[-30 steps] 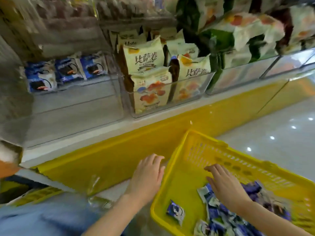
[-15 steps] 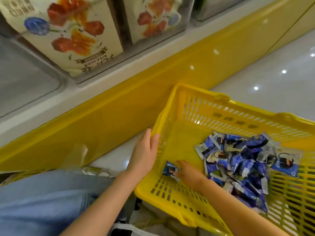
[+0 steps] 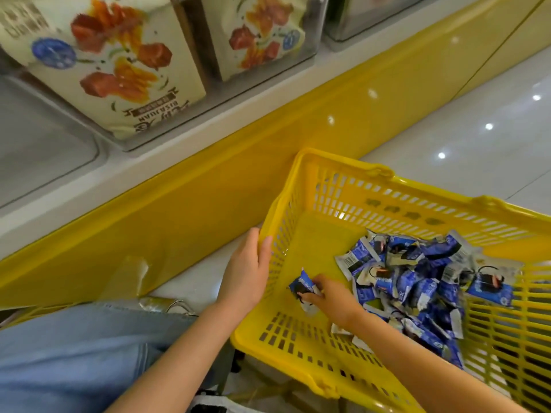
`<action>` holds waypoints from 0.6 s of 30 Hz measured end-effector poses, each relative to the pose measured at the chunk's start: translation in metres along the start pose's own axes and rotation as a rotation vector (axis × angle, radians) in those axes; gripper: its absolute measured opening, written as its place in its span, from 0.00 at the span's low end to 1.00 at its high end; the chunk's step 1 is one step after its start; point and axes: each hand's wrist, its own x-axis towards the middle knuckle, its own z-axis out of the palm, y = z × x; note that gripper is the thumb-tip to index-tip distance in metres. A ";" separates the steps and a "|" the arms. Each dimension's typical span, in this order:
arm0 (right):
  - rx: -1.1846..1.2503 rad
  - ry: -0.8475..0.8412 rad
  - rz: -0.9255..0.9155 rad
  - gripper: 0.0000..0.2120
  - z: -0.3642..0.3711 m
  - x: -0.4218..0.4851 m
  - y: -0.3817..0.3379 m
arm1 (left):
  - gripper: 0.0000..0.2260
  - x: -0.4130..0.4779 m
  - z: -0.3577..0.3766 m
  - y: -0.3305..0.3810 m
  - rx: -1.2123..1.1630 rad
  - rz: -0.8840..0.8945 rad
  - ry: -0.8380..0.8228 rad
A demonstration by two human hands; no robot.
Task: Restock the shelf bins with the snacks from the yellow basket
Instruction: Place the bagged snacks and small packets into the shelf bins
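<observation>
A yellow basket (image 3: 343, 186) stands on the floor at lower right. Inside it lies a heap of several small blue-and-white snack packets (image 3: 417, 281), pushed to the right side. My left hand (image 3: 247, 269) grips the basket's left rim. My right hand (image 3: 334, 299) is down inside the basket, fingers pinched on one loose blue snack packet (image 3: 302, 286) that lies apart from the heap. A clear shelf bin (image 3: 44, 138) at the upper left shows a bare floor.
Clear bins above hold large cream snack bags (image 3: 119, 64) with red and orange print. A white shelf edge (image 3: 208, 114) and a yellow base panel (image 3: 179, 210) run diagonally. My jeans-covered knee (image 3: 74, 353) is at lower left. Glossy white floor (image 3: 462, 129) lies at right.
The camera has tipped down from the shelf to the basket. My left hand took hold of the rim. My right hand moved left from the heap and closed on the lone packet.
</observation>
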 end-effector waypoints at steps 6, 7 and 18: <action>-0.083 0.216 -0.243 0.18 -0.069 -0.056 -0.014 | 0.12 -0.014 0.004 0.022 0.426 0.272 0.297; -0.076 0.261 -0.279 0.17 -0.078 -0.067 -0.019 | 0.13 -0.018 0.007 0.027 0.394 0.301 0.275; 0.363 0.284 -0.364 0.12 -0.079 -0.102 -0.016 | 0.05 -0.031 0.041 0.050 -0.538 -0.198 -0.223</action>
